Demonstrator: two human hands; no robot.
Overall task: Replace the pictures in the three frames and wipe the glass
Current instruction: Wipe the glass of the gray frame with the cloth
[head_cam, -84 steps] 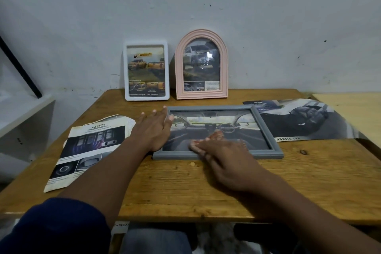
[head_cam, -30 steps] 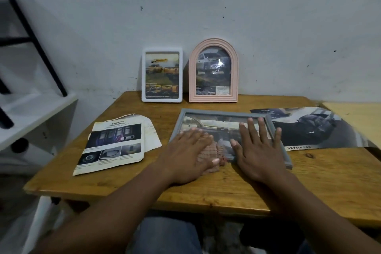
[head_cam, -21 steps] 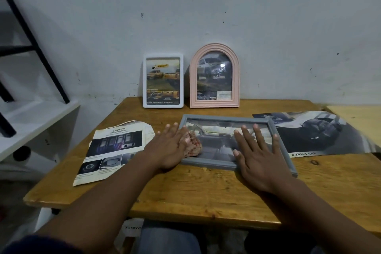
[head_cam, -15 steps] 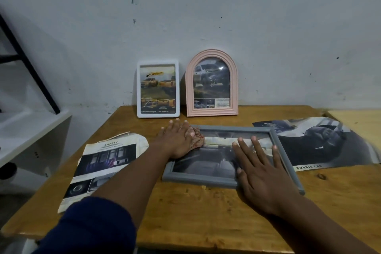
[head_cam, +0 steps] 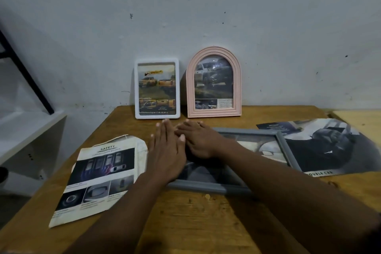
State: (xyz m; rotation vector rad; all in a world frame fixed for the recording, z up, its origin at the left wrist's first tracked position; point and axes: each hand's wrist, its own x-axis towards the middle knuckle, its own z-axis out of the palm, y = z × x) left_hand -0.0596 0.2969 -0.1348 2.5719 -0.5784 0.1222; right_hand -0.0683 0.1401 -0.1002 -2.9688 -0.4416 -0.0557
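Both bare forearms reach forward from the near edge of the view and meet at the far left corner of the grey picture frame (head_cam: 206, 186). The left hand (head_cam: 166, 151) lies palm down along the frame's left side, with its fingers straight, close together and pointing away from the person. The right forearm crosses the frame slantwise from its near right corner. The right hand (head_cam: 199, 141) lies flat, palm down, over the far left corner, fingers stretched toward the left. The two hands lie side by side, the left thumb tip touching the right hand's edge.
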